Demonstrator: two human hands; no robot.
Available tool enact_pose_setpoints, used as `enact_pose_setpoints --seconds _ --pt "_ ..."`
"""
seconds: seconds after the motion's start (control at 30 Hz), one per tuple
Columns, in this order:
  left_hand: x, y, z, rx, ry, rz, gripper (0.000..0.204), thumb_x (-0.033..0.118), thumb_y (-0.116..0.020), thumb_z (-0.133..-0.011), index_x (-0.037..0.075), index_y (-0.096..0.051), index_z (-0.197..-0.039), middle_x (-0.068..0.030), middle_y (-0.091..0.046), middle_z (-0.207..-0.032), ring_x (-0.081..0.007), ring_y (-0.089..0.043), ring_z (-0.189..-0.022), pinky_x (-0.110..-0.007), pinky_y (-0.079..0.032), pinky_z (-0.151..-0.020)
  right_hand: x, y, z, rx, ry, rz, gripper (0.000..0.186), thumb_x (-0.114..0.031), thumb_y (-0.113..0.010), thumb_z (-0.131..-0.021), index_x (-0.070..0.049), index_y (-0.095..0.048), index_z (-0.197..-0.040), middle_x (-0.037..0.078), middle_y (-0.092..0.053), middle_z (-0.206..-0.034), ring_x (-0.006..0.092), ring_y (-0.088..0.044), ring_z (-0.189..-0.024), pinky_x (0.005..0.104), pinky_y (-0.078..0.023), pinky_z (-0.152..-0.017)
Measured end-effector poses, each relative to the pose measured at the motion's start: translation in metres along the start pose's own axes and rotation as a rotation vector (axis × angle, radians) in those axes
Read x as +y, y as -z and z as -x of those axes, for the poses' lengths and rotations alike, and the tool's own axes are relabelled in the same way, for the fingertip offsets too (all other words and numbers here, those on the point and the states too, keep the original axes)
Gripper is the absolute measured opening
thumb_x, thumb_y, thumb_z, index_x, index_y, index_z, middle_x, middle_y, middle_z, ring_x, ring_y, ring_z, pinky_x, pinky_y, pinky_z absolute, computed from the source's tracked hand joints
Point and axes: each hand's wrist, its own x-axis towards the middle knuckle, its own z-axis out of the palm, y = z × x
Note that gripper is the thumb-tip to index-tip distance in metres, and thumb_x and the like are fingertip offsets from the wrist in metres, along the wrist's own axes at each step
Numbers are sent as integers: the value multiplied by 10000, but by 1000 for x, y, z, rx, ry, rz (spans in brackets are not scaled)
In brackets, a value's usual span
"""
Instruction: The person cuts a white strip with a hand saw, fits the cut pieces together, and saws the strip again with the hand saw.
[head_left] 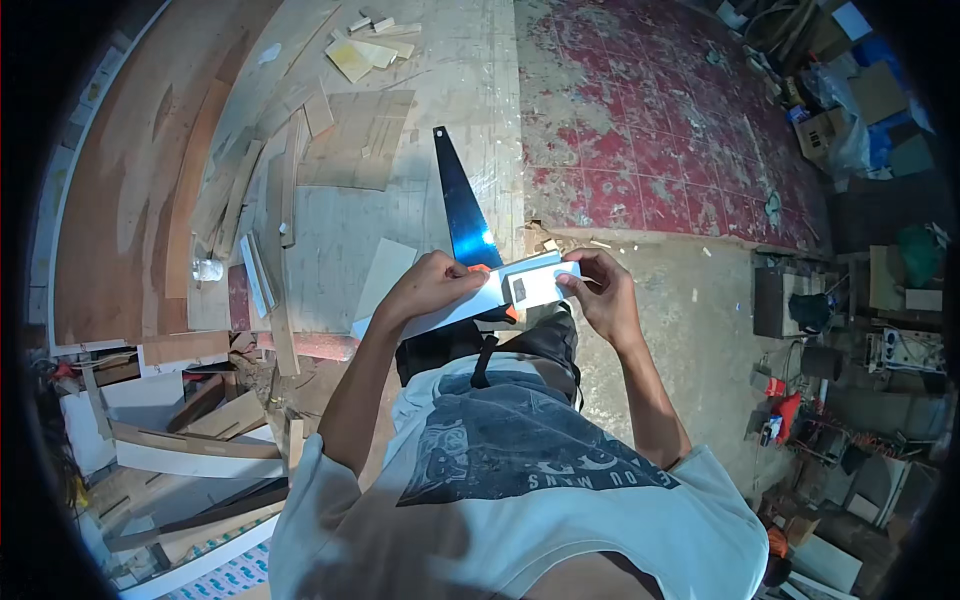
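Left hand [437, 288] clasps a long white board [432, 320]. Right hand [608, 295] pinches a white rectangular piece [542, 288] at the board's right end.

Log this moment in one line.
left hand: holding long white board | right hand: pinching small white rectangular piece at board's end | dark-bladed handsaw: partly hidden by board

Hard white glare on the saw blade [466, 205] — black fisheye rim, bowed edges, right side dimmer.
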Motion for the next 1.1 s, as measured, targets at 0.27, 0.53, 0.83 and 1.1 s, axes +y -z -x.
enact_pose_setpoints --seconds 0.27,0.53,0.83,1.1 --pt "-11 15 3 38 140 -51 473 387 -662 -858 -81 -714 -814 -122 -617 -591 -126 -558 -581 -336 -443 -568 63 28 -26 255 -100 -534 267 50 -643 -863 -21 -550 -1103 79 -619 -1006 158 -635 -924 312 -566 -769" --pt "-86 13 65 179 340 54 449 368 -644 -872 -79 -694 -876 -97 -629 -618 -103 -528 -596 -334 -446 -593 184 -69 -57 -205 -483 -437 316 -59 -693 -857 -40 -599 -1158 104 -587 -1115 228 -618 -1008 393 -607 -740" --pt "-121 -26 159 347 418 218 384 281 -607 -920 -44 -634 -716 38 -512 -610 -53 -436 -595 -278 -354 -561 217 -234 -78 -105 -80 124 202 -44 -759 -736 -33 -664 -914 132 -687 -881 230 -669 -814 352 -525 -737" --pt "-127 -42 181 590 305 375 373 215 -599 -935 2 -515 -641 68 -415 -596 -31 -359 -576 -267 -291 -522 207 -252 -89 -342 77 216 778 -187 -693 -834 104 -277 -1424 302 -437 -1371 421 -493 -1234 448 -419 -1020"
